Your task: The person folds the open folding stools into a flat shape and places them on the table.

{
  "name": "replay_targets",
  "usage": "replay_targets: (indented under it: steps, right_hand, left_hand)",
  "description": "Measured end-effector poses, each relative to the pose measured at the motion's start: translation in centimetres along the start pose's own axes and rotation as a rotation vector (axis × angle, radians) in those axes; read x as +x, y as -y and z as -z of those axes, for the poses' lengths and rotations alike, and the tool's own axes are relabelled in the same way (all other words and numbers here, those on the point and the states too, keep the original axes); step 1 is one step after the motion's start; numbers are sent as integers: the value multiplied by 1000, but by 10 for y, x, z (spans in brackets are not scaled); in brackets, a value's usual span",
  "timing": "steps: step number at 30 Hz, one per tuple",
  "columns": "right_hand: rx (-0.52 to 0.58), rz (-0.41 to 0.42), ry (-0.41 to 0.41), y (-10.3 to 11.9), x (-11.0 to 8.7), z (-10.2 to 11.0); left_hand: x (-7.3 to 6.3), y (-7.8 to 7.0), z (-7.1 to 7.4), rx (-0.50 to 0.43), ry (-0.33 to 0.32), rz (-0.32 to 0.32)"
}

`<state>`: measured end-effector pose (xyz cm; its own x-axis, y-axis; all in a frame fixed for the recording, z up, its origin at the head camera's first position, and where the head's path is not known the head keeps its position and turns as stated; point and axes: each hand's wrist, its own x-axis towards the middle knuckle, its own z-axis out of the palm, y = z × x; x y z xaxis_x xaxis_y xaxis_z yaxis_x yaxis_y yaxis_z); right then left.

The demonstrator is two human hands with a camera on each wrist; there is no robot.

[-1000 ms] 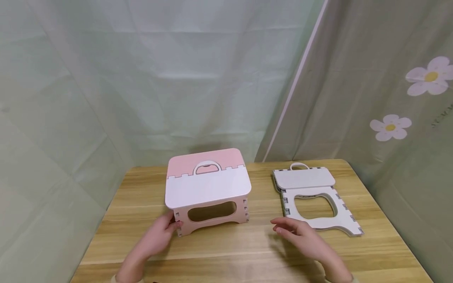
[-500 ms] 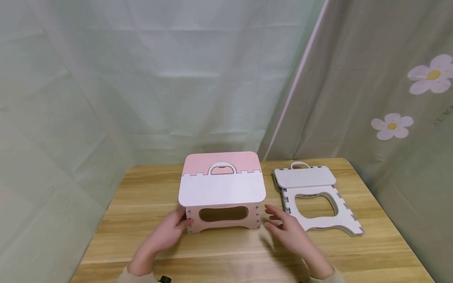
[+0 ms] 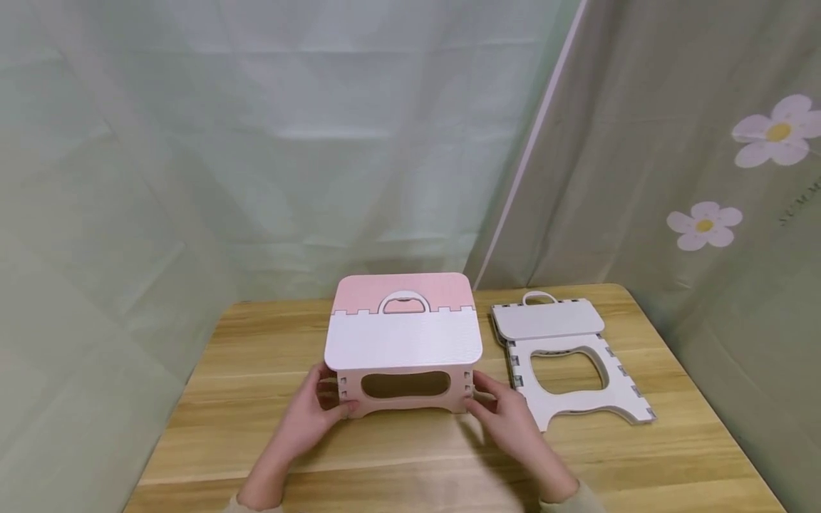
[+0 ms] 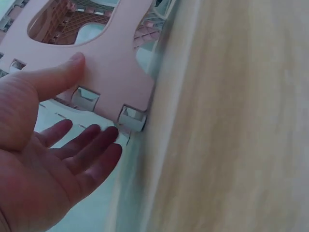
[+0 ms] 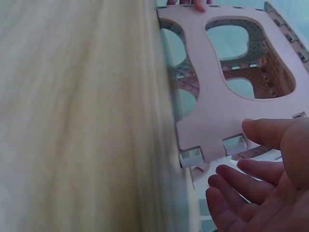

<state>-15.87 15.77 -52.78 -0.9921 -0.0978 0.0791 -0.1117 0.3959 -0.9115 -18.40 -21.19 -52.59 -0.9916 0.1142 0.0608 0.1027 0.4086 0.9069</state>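
A pink and white folding stool (image 3: 404,335) stands unfolded on the wooden table, its white handle (image 3: 404,299) set in the middle of the top. My left hand (image 3: 306,413) holds its left leg edge, with the thumb on the pink front panel (image 4: 113,72) and the fingers along the side. At the opposite edge my right hand (image 3: 507,413) holds the stool likewise, its thumb on the front panel (image 5: 212,121) in the right wrist view. To the right, a white folding stool (image 3: 548,320) lies folded on the table, handle away from me.
The wooden table (image 3: 256,370) has its far edge close to a pale green curtain (image 3: 359,178). A grey-green curtain with white flowers (image 3: 704,226) hangs at the right. The folded white stool lies close beside my right hand.
My left hand has shifted the pink and white stool to the right and turned it square to me. My right hand has come left from near the white stool onto its right side.
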Motion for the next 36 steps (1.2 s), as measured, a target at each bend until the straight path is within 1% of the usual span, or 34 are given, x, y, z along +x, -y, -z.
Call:
replay_targets:
  steps: [4, 7, 11, 13, 15, 17, 23, 27, 31, 36]
  right_hand:
    - [-33, -2, 0, -2, 1, -4]
    - [-87, 4, 13, -2, 3, -7]
    - [-147, 13, 22, -2, 4, -8]
    - [-158, 12, 20, -2, 4, -7]
    - [-151, 7, 23, -1, 4, -6]
    - [-151, 5, 42, -2, 4, -5]
    - [-198, 24, 128, -1, 5, 3]
    - [-176, 6, 170, -3, 6, 8]
    - [-162, -5, 173, -7, 7, 9]
    - [-162, -16, 158, -11, 7, 7]
  left_hand:
    - [-1, 4, -4, 8, 19, 45]
    - [-3, 4, -5, 26, 11, 80]
    - [-5, 0, -4, 123, 9, 109]
    - [-6, -2, -4, 165, 23, 105]
    - [-5, -3, -4, 184, 29, 99]
    - [-4, -3, -5, 178, 30, 100]
    - [-3, -2, -7, 135, 8, 103]
    - [-3, -2, -6, 135, 9, 98]
    - [-3, -3, -5, 150, 14, 100]
    - [-2, -3, -5, 128, 33, 85]
